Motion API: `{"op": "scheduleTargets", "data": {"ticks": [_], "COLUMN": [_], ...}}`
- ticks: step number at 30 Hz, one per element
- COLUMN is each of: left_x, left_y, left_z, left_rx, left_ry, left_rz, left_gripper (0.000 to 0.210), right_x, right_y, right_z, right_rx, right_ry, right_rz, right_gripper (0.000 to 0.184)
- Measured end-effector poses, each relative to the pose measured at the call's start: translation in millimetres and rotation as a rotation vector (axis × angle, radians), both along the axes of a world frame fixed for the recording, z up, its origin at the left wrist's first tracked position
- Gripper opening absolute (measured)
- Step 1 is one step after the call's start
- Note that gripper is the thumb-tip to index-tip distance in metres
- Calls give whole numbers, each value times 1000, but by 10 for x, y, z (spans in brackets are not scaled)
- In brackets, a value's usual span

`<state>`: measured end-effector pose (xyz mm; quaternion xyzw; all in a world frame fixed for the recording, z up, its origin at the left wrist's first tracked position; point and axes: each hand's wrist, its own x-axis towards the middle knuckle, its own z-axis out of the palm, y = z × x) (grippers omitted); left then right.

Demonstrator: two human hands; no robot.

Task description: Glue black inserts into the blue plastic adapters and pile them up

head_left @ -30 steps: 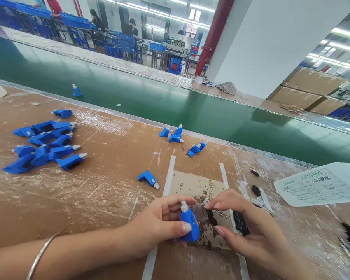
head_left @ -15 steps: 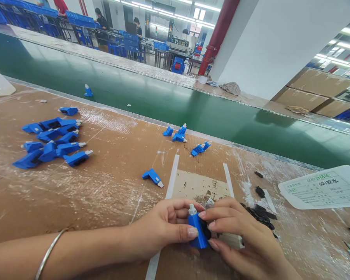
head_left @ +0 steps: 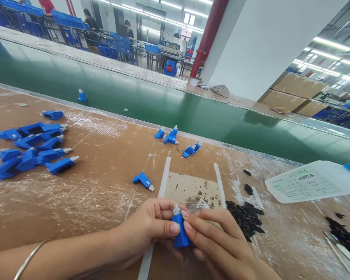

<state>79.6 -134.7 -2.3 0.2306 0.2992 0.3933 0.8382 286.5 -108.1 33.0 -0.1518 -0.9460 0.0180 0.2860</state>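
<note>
My left hand (head_left: 147,227) is closed around a blue plastic part with a light grey tip (head_left: 181,235), thumb in front and fingers behind. The part stands roughly upright, tip at the top. On its right side the fingers of my right hand (head_left: 221,239) are pressed together against it, hiding that face. Beyond my hands is a beige sheet (head_left: 189,186) with wet-looking dark spots, edged by white strips, and a small clear dish (head_left: 196,206). A pile of black pieces (head_left: 246,217) lies just right of my right hand.
Similar blue parts (head_left: 48,138) are heaped at left; another (head_left: 144,181) and a few more (head_left: 171,136) lie ahead. One stands on the green belt (head_left: 122,93). At right are a labelled white bottle (head_left: 309,182), more black pieces (head_left: 345,237) and a thin stick (head_left: 338,252). People work in the background.
The right hand's fingers have closed in flat against the blue part's side, covering the black piece seen there before. The view has shifted, so the table items appear further left.
</note>
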Motion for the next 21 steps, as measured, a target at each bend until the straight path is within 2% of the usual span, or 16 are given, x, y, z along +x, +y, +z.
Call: {"op": "scheduleTargets", "data": {"ticks": [3, 7, 9, 12, 13, 15, 16, 17, 19, 21], "left_x": [-19, -45, -47, -33, -34, -67, -105, -162, -329, -556], "left_y": [10, 15, 23, 53, 69, 111, 140, 177, 281, 426], "left_z": [6, 31, 53, 105, 132, 194, 227, 257, 300, 313], "left_rx": [2, 47, 80, 71, 65, 74, 94, 124, 233, 409], "left_ry": [18, 56, 62, 75, 89, 132, 175, 243, 481, 856], "left_rz": [17, 16, 8, 10, 15, 33, 48, 72, 156, 285], "left_gripper": [36, 36, 37, 35, 34, 35, 37, 38, 39, 38], "right_x": [-2, -64, -110, -87, -28, 190, 344, 517, 878, 1180], "right_y": [0, -47, -77, -21, 53, 301, 469, 653, 1019, 1307], "right_z": [-92, -235, -242, -175, -152, -135, -148, -178, -283, -427], "right_rx": [-8, 8, 18, 16, 10, 7, -15, -35, -49, -79], "right_ry": [19, 145, 158, 33, 2, -3, 27, 44, 28, -49], "right_rz": [-8, -10, -9, 5, -33, -215, -483, -668, -851, -950], "right_gripper": [27, 34, 37, 42, 42, 40, 36, 34, 32, 24]}}
